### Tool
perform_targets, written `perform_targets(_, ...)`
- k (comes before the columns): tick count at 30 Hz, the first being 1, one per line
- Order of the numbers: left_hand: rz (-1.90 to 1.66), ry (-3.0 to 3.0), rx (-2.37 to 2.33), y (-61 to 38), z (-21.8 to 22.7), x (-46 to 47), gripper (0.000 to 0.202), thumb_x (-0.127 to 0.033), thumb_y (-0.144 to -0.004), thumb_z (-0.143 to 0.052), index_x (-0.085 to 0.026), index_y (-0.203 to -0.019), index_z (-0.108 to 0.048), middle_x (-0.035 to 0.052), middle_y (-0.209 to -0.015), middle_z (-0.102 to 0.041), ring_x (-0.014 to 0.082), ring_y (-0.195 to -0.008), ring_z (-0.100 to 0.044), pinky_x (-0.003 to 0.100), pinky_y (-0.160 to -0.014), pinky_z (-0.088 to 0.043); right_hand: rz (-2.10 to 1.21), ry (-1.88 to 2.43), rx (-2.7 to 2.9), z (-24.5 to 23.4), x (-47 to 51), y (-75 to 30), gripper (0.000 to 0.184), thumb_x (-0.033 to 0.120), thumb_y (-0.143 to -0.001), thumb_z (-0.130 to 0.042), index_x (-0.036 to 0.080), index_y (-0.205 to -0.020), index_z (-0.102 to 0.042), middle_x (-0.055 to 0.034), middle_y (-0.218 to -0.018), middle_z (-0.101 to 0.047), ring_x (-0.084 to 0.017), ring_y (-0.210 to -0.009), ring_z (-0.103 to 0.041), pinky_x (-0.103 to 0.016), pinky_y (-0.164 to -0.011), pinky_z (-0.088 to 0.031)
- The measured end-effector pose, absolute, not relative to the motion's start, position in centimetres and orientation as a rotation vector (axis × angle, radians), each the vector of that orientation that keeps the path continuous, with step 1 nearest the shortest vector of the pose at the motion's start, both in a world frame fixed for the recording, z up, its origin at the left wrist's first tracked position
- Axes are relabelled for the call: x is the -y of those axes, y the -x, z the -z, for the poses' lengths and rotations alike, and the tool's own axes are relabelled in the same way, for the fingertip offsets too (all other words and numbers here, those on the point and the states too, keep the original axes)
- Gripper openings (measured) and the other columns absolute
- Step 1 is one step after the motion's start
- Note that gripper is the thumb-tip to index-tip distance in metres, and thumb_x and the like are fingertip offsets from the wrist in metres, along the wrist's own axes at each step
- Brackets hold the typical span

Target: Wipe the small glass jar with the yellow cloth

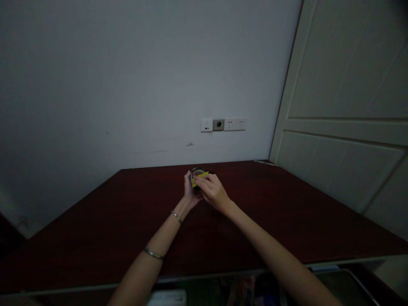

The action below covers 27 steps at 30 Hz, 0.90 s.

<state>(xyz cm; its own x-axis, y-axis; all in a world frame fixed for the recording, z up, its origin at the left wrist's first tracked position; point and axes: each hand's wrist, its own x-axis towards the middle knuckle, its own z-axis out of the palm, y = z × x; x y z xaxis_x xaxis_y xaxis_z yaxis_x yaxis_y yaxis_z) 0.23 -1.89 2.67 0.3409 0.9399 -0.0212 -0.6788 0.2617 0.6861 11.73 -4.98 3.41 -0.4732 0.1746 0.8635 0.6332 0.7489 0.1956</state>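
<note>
Tabletop (287, 221), seemingly wood, meets wall (95, 85) beyond right hand (214, 193).

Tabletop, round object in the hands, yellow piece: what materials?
The tabletop: dark red-brown, faint sheen; wood or wood-look laminate, grain not visible. The round object, held by the left hand: pale glinting rim, likely metal or glass; too small to tell. The yellow piece, pinched by the right hand: flat, matte; paper, cloth or sponge, unclear.
</note>
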Motion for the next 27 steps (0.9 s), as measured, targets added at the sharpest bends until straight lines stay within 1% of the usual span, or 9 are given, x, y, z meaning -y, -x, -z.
perform_targets(4, -0.89, -0.735, -0.51, -0.7, -2.1, 2.4, 0.067, -0.079, -0.065, -0.026, -0.017, -0.047, -0.045, -0.0017, -0.031, -0.036, 0.0073, -0.022, -0.025, 0.022, -0.026, -0.022, 0.591, 0.709, 1.99, -5.0, 3.9, -12.8, 0.032, 0.01, -0.083, -0.046, 0.014, -0.113, -0.057, -0.0088, -0.113, -0.063, -0.022, -0.094, -0.05, -0.036, -0.078, -0.04)
perform_targets(7, -0.888, -0.766, -0.489, -0.8, -1.9, 2.4, 0.067, -0.079, -0.065, -0.026, -0.018, -0.044, -0.043, -0.0027, -0.03, -0.032, 0.0064, -0.021, -0.021, 0.021, -0.026, -0.021, 0.574, 0.737, 2.002, -5.6, 3.9, -12.9, 0.033, 0.01, -0.082, -0.047, 0.014, -0.113, -0.057, -0.0084, -0.112, -0.063, -0.022, -0.092, -0.05, -0.036, -0.078, -0.04)
perform_targets(10, -1.01, -0.731, -0.486, -0.7, -2.0, 2.1, 0.062, -0.073, -0.069, -0.034, -0.016, -0.05, -0.051, -0.0012, -0.033, -0.041, 0.0086, -0.024, -0.031, 0.022, -0.028, -0.026, 0.594, 0.721, 2.01, -5.0, 4.8, -12.1, 0.033, 0.011, -0.082, -0.046, 0.013, -0.113, -0.057, -0.0093, -0.109, -0.065, -0.022, -0.091, -0.051, -0.036, -0.077, -0.04)
perform_targets(13, -1.24, -0.638, -0.389, -0.7, -2.2, 1.8, 0.046, -0.056, -0.075, -0.044, -0.014, -0.064, -0.059, 0.002, -0.052, -0.06, 0.0119, -0.042, -0.053, 0.022, -0.043, -0.043, 0.639, 0.681, 2.04, -3.8, 5.8, -11.3, 0.03, 0.013, -0.083, -0.045, 0.012, -0.11, -0.058, -0.0104, -0.107, -0.065, -0.022, -0.09, -0.052, -0.035, -0.075, -0.041)
perform_targets(16, -1.323, -0.59, -0.359, -0.8, -2.3, 1.8, 0.04, -0.049, -0.077, -0.045, -0.014, -0.067, -0.06, 0.0035, -0.062, -0.065, 0.0133, -0.055, -0.06, 0.022, -0.052, -0.047, 0.641, 0.677, 2.055, -3.3, 6.0, -11.2, 0.029, 0.013, -0.084, -0.044, 0.012, -0.11, -0.058, -0.0104, -0.107, -0.065, -0.022, -0.091, -0.052, -0.035, -0.074, -0.041)
perform_targets(18, -1.221, -0.614, -0.424, -0.9, -2.2, 1.9, 0.047, -0.056, -0.076, -0.042, -0.014, -0.063, -0.059, 0.0027, -0.053, -0.06, 0.0124, -0.044, -0.055, 0.021, -0.041, -0.041, 0.625, 0.688, 2.06, -3.6, 5.7, -11.6, 0.03, 0.013, -0.084, -0.044, 0.012, -0.111, -0.057, -0.0106, -0.107, -0.065, -0.022, -0.09, -0.051, -0.035, -0.074, -0.041)
perform_targets(20, -1.051, -0.68, -0.489, -0.9, -2.0, 2.0, 0.058, -0.067, -0.072, -0.037, -0.016, -0.052, -0.053, 0.0008, -0.038, -0.049, 0.0103, -0.029, -0.041, 0.021, -0.029, -0.029, 0.599, 0.72, 2.054, -4.3, 5.0, -12.0, 0.03, 0.013, -0.083, -0.046, 0.012, -0.112, -0.057, -0.0109, -0.107, -0.065, -0.022, -0.087, -0.051, -0.035, -0.073, -0.042)
perform_targets(23, -0.895, -0.773, -0.513, -0.9, -1.7, 2.1, 0.066, -0.078, -0.066, -0.028, -0.019, -0.04, -0.04, -0.0019, -0.028, -0.034, 0.0073, -0.02, -0.023, 0.021, -0.025, -0.02, 0.58, 0.766, 2.027, -5.3, 4.3, -12.5, 0.032, 0.011, -0.081, -0.048, 0.012, -0.112, -0.057, -0.0109, -0.107, -0.065, -0.021, -0.084, -0.05, -0.035, -0.073, -0.042)
perform_targets(27, -0.946, -0.767, -0.527, -0.7, -1.9, 2.0, 0.065, -0.076, -0.066, -0.029, -0.018, -0.042, -0.044, -0.002, -0.029, -0.035, 0.0076, -0.021, -0.025, 0.021, -0.026, -0.021, 0.591, 0.744, 1.999, -5.3, 4.6, -12.5, 0.034, 0.011, -0.081, -0.048, 0.011, -0.113, -0.056, -0.0105, -0.106, -0.065, -0.022, -0.084, -0.05, -0.036, -0.073, -0.042)
